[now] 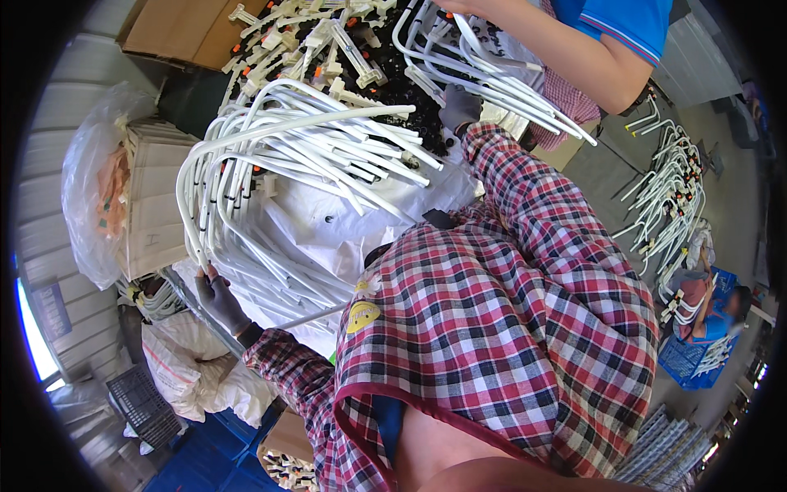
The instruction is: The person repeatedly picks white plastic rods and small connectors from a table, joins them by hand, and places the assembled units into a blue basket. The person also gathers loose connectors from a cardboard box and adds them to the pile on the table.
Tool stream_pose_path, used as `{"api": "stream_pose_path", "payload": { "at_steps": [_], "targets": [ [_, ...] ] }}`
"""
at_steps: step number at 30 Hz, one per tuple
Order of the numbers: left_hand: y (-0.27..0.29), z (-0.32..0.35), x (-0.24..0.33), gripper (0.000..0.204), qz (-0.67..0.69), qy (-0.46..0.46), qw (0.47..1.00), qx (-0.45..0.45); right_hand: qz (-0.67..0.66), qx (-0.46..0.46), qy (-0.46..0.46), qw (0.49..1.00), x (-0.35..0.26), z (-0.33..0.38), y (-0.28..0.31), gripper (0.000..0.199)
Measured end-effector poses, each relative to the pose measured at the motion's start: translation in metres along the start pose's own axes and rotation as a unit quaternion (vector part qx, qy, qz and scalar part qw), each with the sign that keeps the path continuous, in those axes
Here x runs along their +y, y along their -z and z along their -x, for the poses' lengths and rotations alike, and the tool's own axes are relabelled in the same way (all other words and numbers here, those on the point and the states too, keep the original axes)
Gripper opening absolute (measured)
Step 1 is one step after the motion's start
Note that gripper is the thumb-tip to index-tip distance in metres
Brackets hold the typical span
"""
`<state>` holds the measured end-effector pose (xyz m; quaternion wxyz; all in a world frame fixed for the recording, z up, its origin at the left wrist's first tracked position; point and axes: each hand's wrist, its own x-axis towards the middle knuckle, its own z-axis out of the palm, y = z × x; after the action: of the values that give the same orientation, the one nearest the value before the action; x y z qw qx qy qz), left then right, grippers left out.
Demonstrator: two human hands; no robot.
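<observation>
My left hand (220, 301), in a grey glove with bare fingertips, is closed around the lower end of a white bent tube (187, 215) at the left side of a pile. That tube arches over the other white bent tubes (316, 148) and its far end points right. My right hand (461, 108), also gloved, reaches to the far side, beside a white plastic fitting (425, 85) and small black parts (422, 123). Its fingers are partly hidden, so whether it grips the fitting is unclear. White sheeting (316, 205) lies under the pile.
Across from me, a person in a blue shirt (616, 29) stands by more bent tubes (500, 78). White plastic fittings (348, 53) are heaped at the back. A carton (156, 193) with plastic wrap stands left. Tubes (676, 184) lie right, near another person beside a blue crate (693, 361).
</observation>
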<state>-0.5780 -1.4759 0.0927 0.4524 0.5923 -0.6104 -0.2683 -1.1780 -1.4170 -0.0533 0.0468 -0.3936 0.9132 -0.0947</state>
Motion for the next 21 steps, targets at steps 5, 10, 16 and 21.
{"api": "stream_pose_path", "payload": {
  "at_steps": [5,10,16,21],
  "targets": [
    [0.011,0.01,-0.008,0.022,0.032,0.015,0.999,0.021,-0.615,-0.114,-0.02,0.78,0.019,-0.001,-0.011,0.027],
    [0.016,0.011,-0.012,0.024,0.069,0.045,0.996,0.02,-0.661,-0.288,0.031,0.692,0.005,0.026,-0.002,0.029],
    [0.021,0.013,-0.02,0.025,0.099,0.028,0.995,0.005,-0.606,-0.168,0.089,0.772,-0.025,0.059,0.006,0.035],
    [0.029,0.023,-0.018,0.024,0.074,0.048,0.996,0.009,-0.518,-0.067,0.179,0.834,-0.03,0.082,0.019,0.042]
  ]
}}
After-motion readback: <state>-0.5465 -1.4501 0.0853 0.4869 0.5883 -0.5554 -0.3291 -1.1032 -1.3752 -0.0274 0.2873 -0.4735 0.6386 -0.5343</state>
